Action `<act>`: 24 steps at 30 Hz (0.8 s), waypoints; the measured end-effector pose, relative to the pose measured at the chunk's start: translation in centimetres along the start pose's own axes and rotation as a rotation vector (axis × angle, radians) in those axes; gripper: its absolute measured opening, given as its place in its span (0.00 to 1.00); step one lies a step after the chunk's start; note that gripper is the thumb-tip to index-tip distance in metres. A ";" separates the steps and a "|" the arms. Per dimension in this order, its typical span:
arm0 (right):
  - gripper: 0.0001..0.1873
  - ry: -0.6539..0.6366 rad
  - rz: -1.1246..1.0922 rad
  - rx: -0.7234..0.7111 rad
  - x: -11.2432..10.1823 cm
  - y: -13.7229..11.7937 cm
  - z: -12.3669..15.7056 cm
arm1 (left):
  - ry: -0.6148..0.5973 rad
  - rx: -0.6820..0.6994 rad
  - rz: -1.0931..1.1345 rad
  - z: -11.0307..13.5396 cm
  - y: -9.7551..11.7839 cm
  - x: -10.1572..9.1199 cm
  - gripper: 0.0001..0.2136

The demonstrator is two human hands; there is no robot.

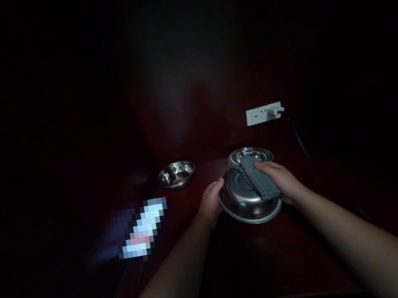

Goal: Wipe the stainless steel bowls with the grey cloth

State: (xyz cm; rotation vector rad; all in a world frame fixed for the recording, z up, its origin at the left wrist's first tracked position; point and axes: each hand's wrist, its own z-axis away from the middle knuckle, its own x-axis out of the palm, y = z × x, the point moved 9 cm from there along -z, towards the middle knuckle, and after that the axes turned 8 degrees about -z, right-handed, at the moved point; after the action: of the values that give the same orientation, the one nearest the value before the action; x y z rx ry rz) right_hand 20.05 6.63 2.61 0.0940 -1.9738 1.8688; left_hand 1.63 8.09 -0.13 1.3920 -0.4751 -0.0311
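Note:
A shiny steel bowl (235, 196) is held up between both hands, its underside turned towards me. My left hand (211, 203) grips the rim on the left, thumb on the outer wall and the other fingers mostly hidden. On the right, my right hand (282, 180) is closed on a folded grey-green cloth (259, 179), which lies across the bowl's base and side. Just behind the held bowl stands a stack of steel bowls (234, 158), partly covered by the cloth. Another steel bowl (176, 175) with a yellow label inside sits upright further left.
Dark red table (210, 264) with its front edge near my forearms. A lit, pixelated screen (144, 228) is at the left, with a thin cable below it. At the back right, a white wall socket (262, 114) carries a plug and a dark cord hanging down.

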 end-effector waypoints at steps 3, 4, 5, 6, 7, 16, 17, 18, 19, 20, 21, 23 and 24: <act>0.19 0.091 0.009 -0.069 -1.1 -0.6 -0.3 | 0.001 -0.101 0.037 0.3 -1.1 0.4 0.18; 0.19 0.113 0.018 -0.090 -1.3 -0.7 -0.4 | -0.017 -0.122 0.029 0.5 -1.4 0.7 0.19; 0.19 0.126 0.024 -0.105 -1.5 -0.8 -0.4 | -0.038 -0.133 0.013 0.8 -1.6 1.1 0.20; 0.19 0.130 0.030 -0.111 -1.6 -0.8 -0.4 | -0.060 -0.138 -0.008 1.0 -1.8 1.5 0.21; 0.19 0.127 0.036 -0.108 -1.5 -0.8 -0.4 | -0.058 -0.126 -0.032 1.2 -1.9 1.6 0.24; 0.17 0.054 0.171 -0.024 -0.8 0.5 -0.2 | 0.060 -0.056 -0.178 0.9 -1.0 -0.2 0.27; 0.16 0.038 0.164 -0.009 -0.6 0.7 -0.2 | 0.055 -0.056 -0.189 0.9 -0.9 -0.2 0.25; 0.16 0.025 0.156 0.007 -0.5 0.9 -0.1 | 0.044 -0.052 -0.194 0.9 -0.8 -0.1 0.23; 0.16 0.019 0.148 0.023 -0.4 1.1 0.0 | 0.032 -0.046 -0.195 0.9 -0.6 0.0 0.21; 0.16 0.017 0.140 0.038 -0.3 1.2 0.1 | 0.022 -0.038 -0.190 1.0 -0.5 0.1 0.19; 0.16 0.016 0.133 0.050 -0.3 1.3 0.1 | 0.016 -0.029 -0.181 1.0 -0.4 0.2 0.17; 0.16 0.007 0.123 0.062 -0.1 1.5 0.2 | 0.009 -0.011 -0.163 1.0 -0.2 0.3 0.15; 0.15 -0.003 0.116 0.065 0.0 1.5 0.2 | 0.002 -0.006 -0.158 1.0 -0.1 0.4 0.15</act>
State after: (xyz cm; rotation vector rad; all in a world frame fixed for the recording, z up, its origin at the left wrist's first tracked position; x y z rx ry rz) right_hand 19.52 6.53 1.17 0.0013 -1.9590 2.0064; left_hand 1.67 7.06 -0.04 1.4210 -0.3628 -0.1593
